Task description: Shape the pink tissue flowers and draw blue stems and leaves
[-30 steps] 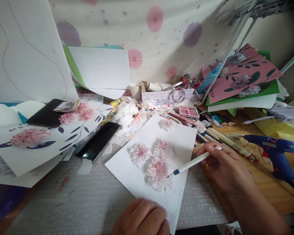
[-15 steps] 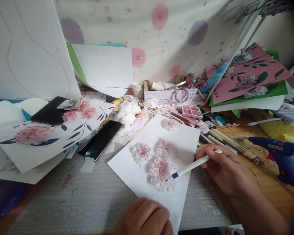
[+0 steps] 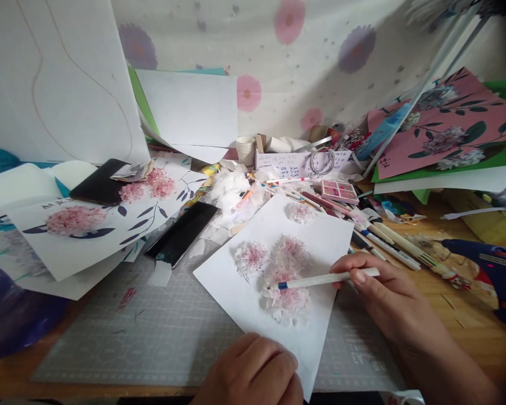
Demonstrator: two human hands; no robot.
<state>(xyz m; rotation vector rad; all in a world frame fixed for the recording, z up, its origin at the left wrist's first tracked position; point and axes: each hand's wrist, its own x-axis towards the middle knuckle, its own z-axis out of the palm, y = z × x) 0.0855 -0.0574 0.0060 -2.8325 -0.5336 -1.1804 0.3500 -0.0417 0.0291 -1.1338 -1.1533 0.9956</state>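
My right hand (image 3: 375,281) pinches a white pen (image 3: 324,279) with a blue band near its tip. The pen lies almost level, its tip over the left part of the lower pink-and-white paper flower (image 3: 289,304). Two more flowers, one at the left (image 3: 252,257) and one above, and a small one near the top, sit on a white sheet (image 3: 231,289). My left hand (image 3: 257,368) rests with curled fingers on the sheet's lower edge; whether anything is under the fingers is hidden.
A grey cutting mat (image 3: 152,337) lies beneath the sheet. A black phone (image 3: 181,233) is to its left, beside flower artworks (image 3: 84,247). Pens and a pink palette (image 3: 339,191) lie behind. At the right are a blue glue gun (image 3: 484,259) and pink card (image 3: 405,149).
The pen has swung to a flatter angle, and its tip has moved left and up across the lower flower. The whole view has shifted slightly.
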